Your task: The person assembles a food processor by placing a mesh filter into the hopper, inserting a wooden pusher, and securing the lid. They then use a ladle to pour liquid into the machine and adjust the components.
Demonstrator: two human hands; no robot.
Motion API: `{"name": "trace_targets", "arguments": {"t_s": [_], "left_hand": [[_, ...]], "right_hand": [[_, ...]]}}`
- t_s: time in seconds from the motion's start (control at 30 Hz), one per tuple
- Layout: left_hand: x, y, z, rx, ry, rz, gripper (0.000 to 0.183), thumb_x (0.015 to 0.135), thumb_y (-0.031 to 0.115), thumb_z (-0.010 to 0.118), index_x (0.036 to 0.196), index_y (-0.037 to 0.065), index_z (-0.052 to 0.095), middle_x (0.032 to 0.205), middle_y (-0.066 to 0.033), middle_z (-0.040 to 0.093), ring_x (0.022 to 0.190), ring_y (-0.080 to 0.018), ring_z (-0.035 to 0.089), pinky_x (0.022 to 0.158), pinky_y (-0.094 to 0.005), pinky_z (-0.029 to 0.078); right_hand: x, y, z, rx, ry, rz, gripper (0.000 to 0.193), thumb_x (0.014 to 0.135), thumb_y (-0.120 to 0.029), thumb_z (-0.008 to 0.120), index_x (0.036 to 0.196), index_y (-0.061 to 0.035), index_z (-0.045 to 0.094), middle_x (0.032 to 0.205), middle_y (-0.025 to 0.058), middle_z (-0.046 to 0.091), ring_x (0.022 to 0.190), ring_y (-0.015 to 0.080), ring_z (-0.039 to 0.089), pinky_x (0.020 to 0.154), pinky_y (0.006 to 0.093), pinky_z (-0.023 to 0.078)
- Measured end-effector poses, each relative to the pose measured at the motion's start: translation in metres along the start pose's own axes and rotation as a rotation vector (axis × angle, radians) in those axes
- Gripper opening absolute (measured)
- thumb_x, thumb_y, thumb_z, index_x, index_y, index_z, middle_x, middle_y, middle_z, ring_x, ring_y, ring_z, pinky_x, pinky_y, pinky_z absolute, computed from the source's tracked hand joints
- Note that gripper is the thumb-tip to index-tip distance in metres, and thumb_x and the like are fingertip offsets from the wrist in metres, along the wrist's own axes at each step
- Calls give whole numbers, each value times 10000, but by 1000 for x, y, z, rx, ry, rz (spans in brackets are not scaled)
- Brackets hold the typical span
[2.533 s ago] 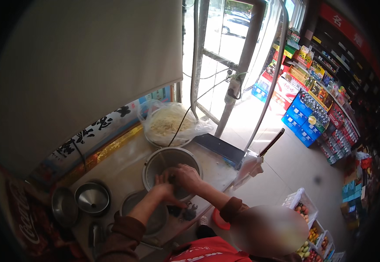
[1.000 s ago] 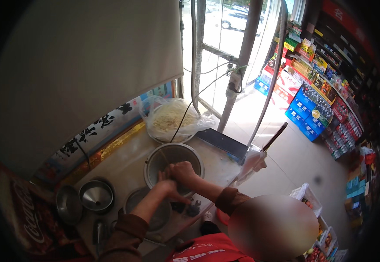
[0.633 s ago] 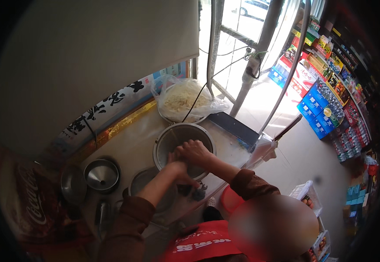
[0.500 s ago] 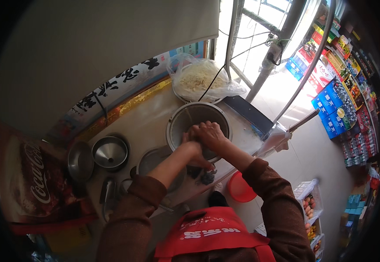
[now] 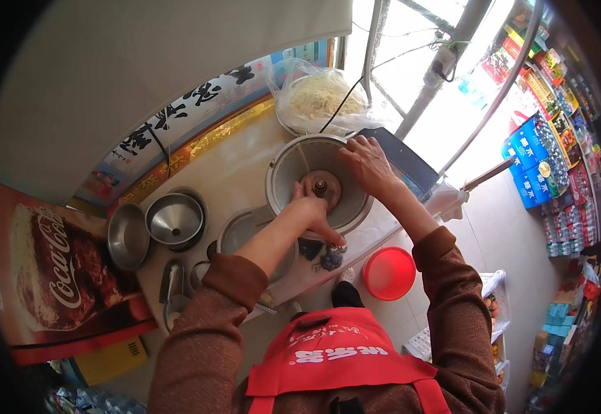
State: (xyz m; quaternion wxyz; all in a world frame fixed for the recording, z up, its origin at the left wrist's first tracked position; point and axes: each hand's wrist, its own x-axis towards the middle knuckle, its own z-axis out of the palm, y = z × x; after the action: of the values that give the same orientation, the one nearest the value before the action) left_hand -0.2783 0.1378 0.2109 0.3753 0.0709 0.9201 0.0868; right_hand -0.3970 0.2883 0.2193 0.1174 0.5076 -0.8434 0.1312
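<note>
A round, deep metal drum [image 5: 288, 172] with a light grey inner wall stands on the worktop. At its bottom are a brownish disc and a central bolt [image 5: 320, 187]. My left hand [image 5: 310, 214] reaches over the drum's near side, fingers by the disc and thumb spread away towards the near rim; it seems to hold nothing. On the far right rim rests my right hand [image 5: 369, 164], its fingers bent over the edge and their tips partly hidden inside. Just below the drum's near rim sits a dark grey crumpled lump [image 5: 331, 258], close to my left thumb.
Behind the drum lies a clear plastic bag of pale shreds [image 5: 324, 100]. A metal funnel [image 5: 175, 219], a metal bowl [image 5: 127, 238] and a ladle [image 5: 172, 283] are on the left. A red bucket [image 5: 389, 274] stands on the floor. A wooden handle [image 5: 488, 174] juts out at right.
My hands have come apart from over the drum's middle, uncovering the bolt and disc. The right hand has moved up and right to the rim; the left remains low inside the drum.
</note>
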Motion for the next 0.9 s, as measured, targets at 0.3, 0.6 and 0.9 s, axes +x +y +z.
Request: {"name": "trace_targets", "arguments": {"t_s": [0.3, 0.6, 0.9], "left_hand": [[-8, 2, -4, -44, 41, 20, 1308, 497, 830, 720, 1466, 1, 426, 1450, -330, 426, 1464, -534, 98, 1173, -631, 9], [-10, 3, -2, -3, 48, -48, 1322, 503, 823, 725, 1485, 3, 391, 1463, -340, 402, 1467, -532, 88, 1179, -619, 21], [-12, 4, -9, -13, -50, -24, 1322, 512, 809, 730, 1495, 3, 365, 1422, -341, 452, 1457, -546, 107, 1176, -627, 17]], "right_hand": [[-26, -20, 35, -180, -171, -133, 176, 777, -205, 606, 745, -123, 759, 1056, 58, 571, 1156, 265, 451, 1055, 434, 286], [-31, -21, 20, -104, -264, -166, 183, 770, -199, 601, 752, -115, 762, 1028, 48, 618, 1115, 249, 494, 1016, 415, 321], [-7, -20, 20, 33, -176, -32, 203, 821, -160, 580, 952, -80, 713, 980, 105, 618, 987, 275, 573, 881, 396, 447]]}}
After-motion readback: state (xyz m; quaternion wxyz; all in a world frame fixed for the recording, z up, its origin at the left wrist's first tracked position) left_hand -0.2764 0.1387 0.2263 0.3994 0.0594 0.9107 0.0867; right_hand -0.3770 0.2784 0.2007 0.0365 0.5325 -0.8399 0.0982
